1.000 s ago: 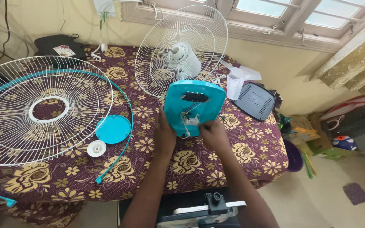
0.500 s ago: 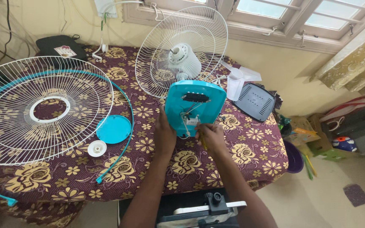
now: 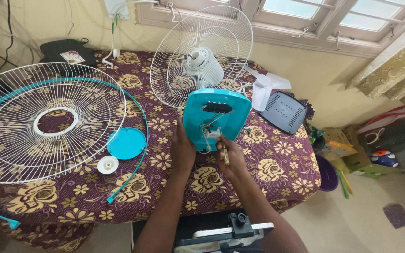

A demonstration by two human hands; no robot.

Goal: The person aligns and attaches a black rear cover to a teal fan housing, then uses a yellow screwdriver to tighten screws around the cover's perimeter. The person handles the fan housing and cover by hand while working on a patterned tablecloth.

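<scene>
A turquoise fan base [image 3: 216, 117] stands tilted on the table, its open underside with wires and a black switch block facing me. My left hand [image 3: 182, 151] grips its left lower edge. My right hand [image 3: 230, 157] holds a thin yellowish screwdriver [image 3: 224, 152], tip pointing up at the wiring near the base's lower middle. Behind the base stands the rear fan grille with the white motor [image 3: 202, 63].
A loose front grille with a turquoise rim [image 3: 48, 122] lies at the left, beside a turquoise round cap [image 3: 125, 143] and a white knob [image 3: 107, 165]. A grey vented cover [image 3: 284, 112] and a white fan blade [image 3: 264, 86] lie at the right. The table edge drops off to a cluttered floor.
My right hand has drawn back from the base's wiring and turned, so the screwdriver now shows upright in its fingers. The left hand and the base have stayed put.
</scene>
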